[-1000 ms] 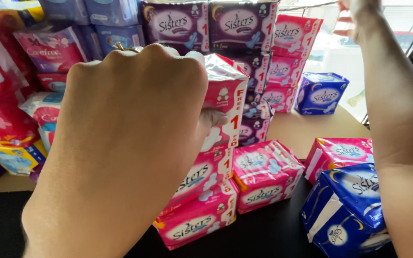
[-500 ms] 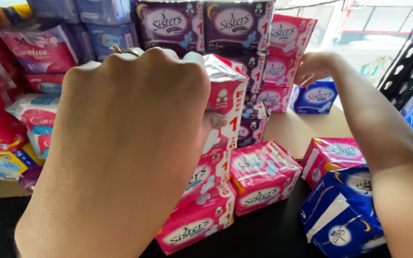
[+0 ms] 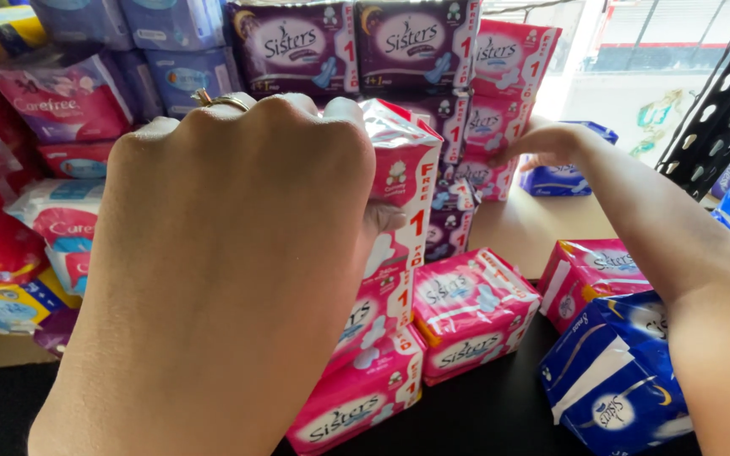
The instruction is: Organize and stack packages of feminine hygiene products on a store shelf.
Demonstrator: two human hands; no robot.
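My left hand [image 3: 238, 228] fills the near left of the view, a ring on one finger. It grips the top of a pink and white pad packet [image 3: 403, 194] that stands on a stack of pink packets [image 3: 365, 380]. My right hand [image 3: 542, 145] reaches to the back right, its fingers touching a pink packet [image 3: 487, 173] in the stacked rows, with a blue packet [image 3: 568, 179] just behind the hand. Whether that hand grips anything is hidden by its angle.
Purple packets [image 3: 356, 42] line the back row, with blue and pink ones at the far left [image 3: 61, 101]. More pink packets [image 3: 475, 312] and blue packets [image 3: 614, 380] lie on the dark counter. A black perforated rack [image 3: 720, 101] stands at the right.
My right arm has come down from the upper right to the stacked pink packets at the back. My left hand has stayed on the upright packet.
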